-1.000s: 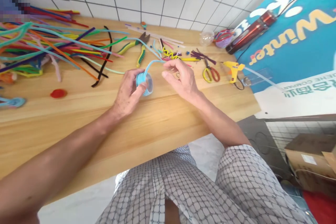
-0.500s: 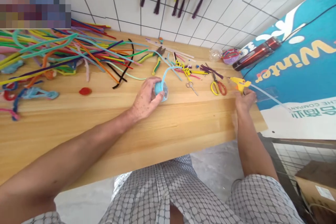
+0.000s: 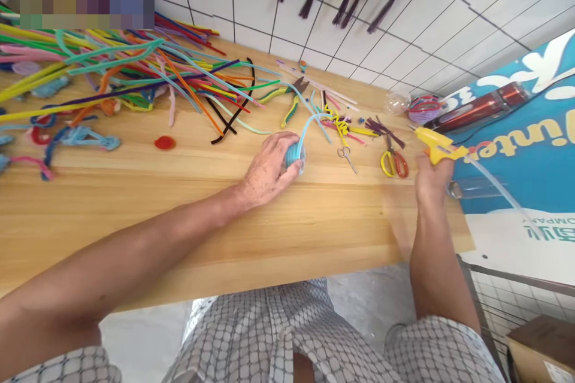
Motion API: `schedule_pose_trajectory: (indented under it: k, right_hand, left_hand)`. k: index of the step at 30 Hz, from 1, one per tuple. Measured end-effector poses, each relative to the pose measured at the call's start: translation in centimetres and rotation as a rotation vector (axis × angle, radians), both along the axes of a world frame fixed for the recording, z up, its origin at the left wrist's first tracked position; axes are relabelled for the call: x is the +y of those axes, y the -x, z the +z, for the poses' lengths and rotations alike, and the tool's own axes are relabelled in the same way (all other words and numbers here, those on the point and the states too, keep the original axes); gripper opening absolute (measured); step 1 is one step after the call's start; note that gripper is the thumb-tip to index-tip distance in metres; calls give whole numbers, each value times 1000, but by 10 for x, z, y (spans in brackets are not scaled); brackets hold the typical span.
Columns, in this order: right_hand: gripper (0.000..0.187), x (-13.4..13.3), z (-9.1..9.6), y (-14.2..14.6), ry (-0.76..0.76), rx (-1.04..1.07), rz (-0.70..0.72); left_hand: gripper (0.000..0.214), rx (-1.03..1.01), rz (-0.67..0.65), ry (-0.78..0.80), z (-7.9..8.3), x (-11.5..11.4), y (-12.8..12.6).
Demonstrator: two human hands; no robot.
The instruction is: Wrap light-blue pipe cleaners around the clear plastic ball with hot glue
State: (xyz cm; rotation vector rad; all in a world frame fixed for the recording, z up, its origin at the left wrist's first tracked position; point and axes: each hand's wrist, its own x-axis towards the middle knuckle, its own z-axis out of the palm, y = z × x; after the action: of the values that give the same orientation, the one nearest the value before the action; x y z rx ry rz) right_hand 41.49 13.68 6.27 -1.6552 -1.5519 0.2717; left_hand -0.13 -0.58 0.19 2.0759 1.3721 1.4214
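My left hand (image 3: 269,170) is closed round a small clear round piece wrapped with light blue pipe cleaner (image 3: 294,154), resting on the wooden table. One loose end of the pipe cleaner arches up and away to the right. At the table's right side, my right hand (image 3: 433,176) grips a yellow hot glue gun (image 3: 438,145), its nozzle pointing left and a long glue stick trailing from its back. Small silver scissors (image 3: 347,160) lie just beyond my left hand. Larger scissors with yellow and red handles (image 3: 394,164) lie left of the glue gun.
A heap of coloured pipe cleaners (image 3: 135,72) covers the table's far left. Pliers (image 3: 287,96) lie behind my left hand. A red oval piece (image 3: 165,142) is on the left. A dark red flask (image 3: 485,108) lies against the blue board at right. Tassels hang on the white tiles.
My right hand has raised the glue gun slightly off the table's right side. My left hand keeps its hold on the blue-wrapped piece. The whole view has shifted, so things appear further right.
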Motion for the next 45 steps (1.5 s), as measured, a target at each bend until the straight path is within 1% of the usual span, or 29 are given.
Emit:
schedule_pose_trajectory:
  k: [2, 3, 4, 6, 8, 10, 12, 15, 19, 26, 32, 39, 45]
  right_hand:
    - [29, -9, 3, 35, -23, 11, -11]
    - [31, -15, 5, 56, -18, 3, 13]
    - [30, -22, 7, 76, -27, -21, 40]
    - [32, -37, 11, 114, -12, -66, 163]
    - [36, -50, 12, 142, -10, -147, 225]
    - [35, -58, 10, 158, -18, -192, 260]
    - [31, -61, 4, 163, -26, -189, 296]
    - [23, -61, -7, 160, -33, -186, 337]
    - [18, -62, -15, 158, -25, -212, 321]
    - [12, -65, -16, 167, -25, -201, 372]
    - [15, -64, -18, 165, -16, -177, 377]
    - [11, -63, -16, 166, -98, -221, 426]
    - [11, -62, -21, 162, -47, -242, 365]
  left_hand:
    - [40, -8, -5, -29, 1, 0, 0]
    - [38, -19, -14, -46, 1, 0, -1]
    - [37, -31, -25, -63, 1, 0, -1]
    - [36, -42, -39, -88, -1, 0, -2]
    - [38, -39, -39, -100, -2, 1, -3]
    - [39, -32, -38, -103, -3, 1, -3]
    - [41, -32, -45, -98, -2, 1, -3]
    - [42, -35, -59, -87, -1, 0, -3]
    - [43, -28, -65, -58, 2, -2, -4]
    - [42, -23, -54, -67, 5, -4, -6]
    - [43, -34, -61, -48, 5, -4, -7]
    - [44, -48, -56, -47, 4, -4, -8]
    - [41, -55, -53, -88, 3, -3, -9]
